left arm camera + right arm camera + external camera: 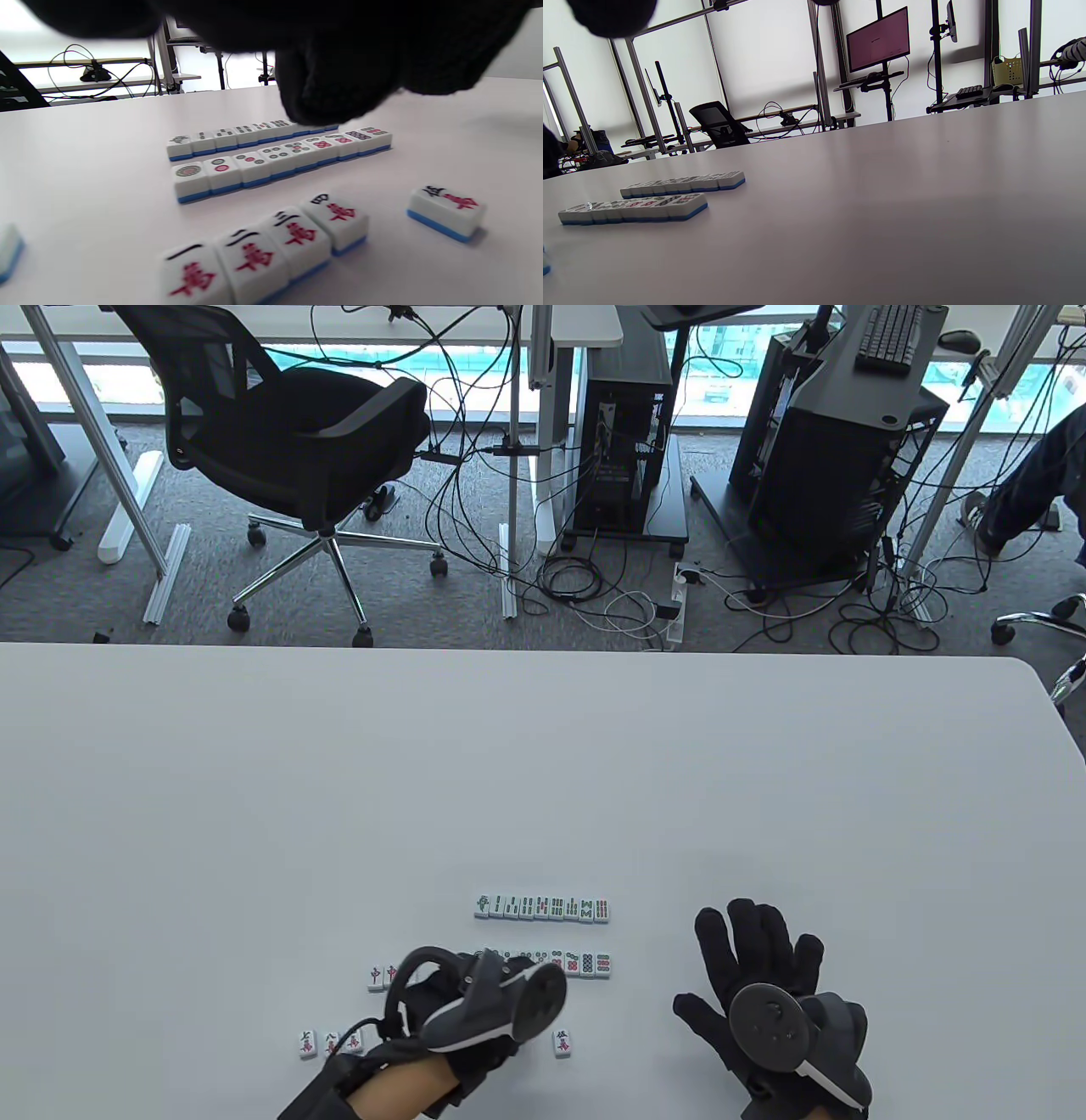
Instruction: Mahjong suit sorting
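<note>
Two finished rows lie near the table's front: a bamboo row (541, 908) (237, 137) and, nearer me, a dots row (585, 964) (280, 163). My left hand (454, 984) (335, 97) hovers over the left end of the dots row, fingers hanging loosely curled with nothing in them. Below it in the left wrist view, a short row of character tiles (263, 250) lies touching, with a lone character tile (562, 1042) (445, 209) apart to the right. My right hand (755, 967) rests flat on the table, fingers spread, right of the rows.
More character tiles (329, 1043) lie left of my left wrist, and red-marked tiles (379, 977) sit beside the left hand. The white table (543, 780) stretches far beyond the rows. An office chair (288, 449) and computer towers (836, 466) stand on the floor behind.
</note>
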A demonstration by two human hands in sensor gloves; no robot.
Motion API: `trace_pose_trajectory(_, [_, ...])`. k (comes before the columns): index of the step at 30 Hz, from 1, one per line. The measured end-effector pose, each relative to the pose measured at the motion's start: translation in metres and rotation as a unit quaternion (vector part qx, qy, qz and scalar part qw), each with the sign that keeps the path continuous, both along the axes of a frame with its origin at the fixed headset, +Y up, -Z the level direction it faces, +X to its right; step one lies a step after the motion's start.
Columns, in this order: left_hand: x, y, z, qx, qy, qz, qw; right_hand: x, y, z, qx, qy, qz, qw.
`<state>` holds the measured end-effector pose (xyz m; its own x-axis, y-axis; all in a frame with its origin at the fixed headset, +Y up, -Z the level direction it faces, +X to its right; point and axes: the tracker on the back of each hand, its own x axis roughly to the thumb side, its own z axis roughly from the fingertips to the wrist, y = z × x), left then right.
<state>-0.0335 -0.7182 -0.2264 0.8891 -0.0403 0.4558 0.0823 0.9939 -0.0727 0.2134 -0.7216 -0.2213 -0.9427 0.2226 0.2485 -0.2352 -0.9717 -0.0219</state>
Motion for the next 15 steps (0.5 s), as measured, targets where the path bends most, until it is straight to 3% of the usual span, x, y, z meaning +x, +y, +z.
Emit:
trace_pose_trajectory(6, [0.046,-0.018,0.012,0.005,-0.040,-0.053,0.998,0.001,0.001,0.000,0.002,0.001,-0.005,1.000])
trace_pose_trajectory(15, [0.046,-0.039,0.009,0.014,-0.047,-0.124,0.991,0.000,0.000,0.001,0.004,0.007,-0.007,1.000])
